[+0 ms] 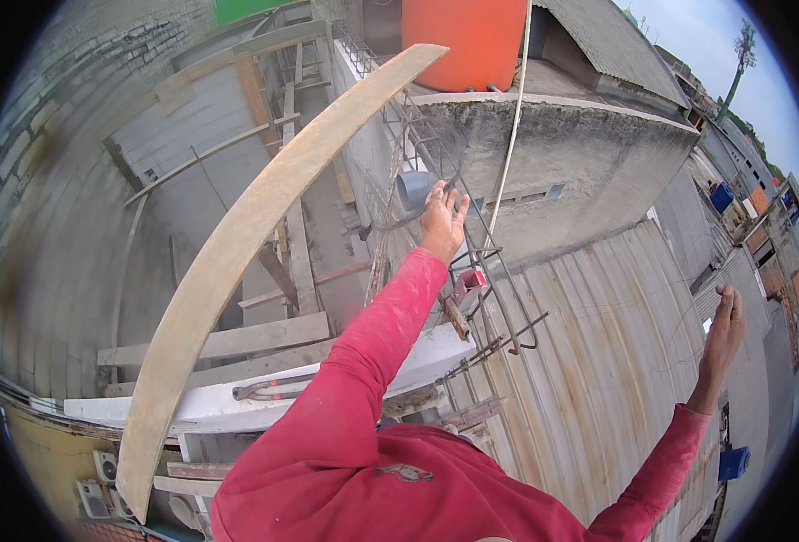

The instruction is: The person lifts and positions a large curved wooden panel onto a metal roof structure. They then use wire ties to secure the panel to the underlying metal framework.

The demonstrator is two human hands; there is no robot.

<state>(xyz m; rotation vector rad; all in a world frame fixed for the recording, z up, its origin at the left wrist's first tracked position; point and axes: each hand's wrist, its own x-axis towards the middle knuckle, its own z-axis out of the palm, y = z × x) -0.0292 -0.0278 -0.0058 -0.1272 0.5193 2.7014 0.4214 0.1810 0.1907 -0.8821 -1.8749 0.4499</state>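
My left hand (444,219) is stretched out ahead of me, fingers spread apart and gripping nothing that I can see. It is right by a blue-grey pipe-like piece (412,191) with a round mouth; whether skin meets rim, I cannot tell. My right hand (729,323) is well out to the side above the corrugated roof (589,334), fingers close together — the palm is turned away, so how far they are curled, or whether they hold something small, I cannot tell.

The long wooden board (253,226) crosses my view from beside the orange tank (464,41) to the lower left, apart from both hands. What bears its weight does not show, and I see no fixing on it, so I judge it unsecured.

As for the work around me, it looks part-built: the reinforcing-bar cage (515,344) is bare, with no concrete around its visible bars, and a red and white packet (473,279) sits against it. Planks (214,341) span the space below — long-handled cutters (247,392) lie unused on the white ledge (210,414).
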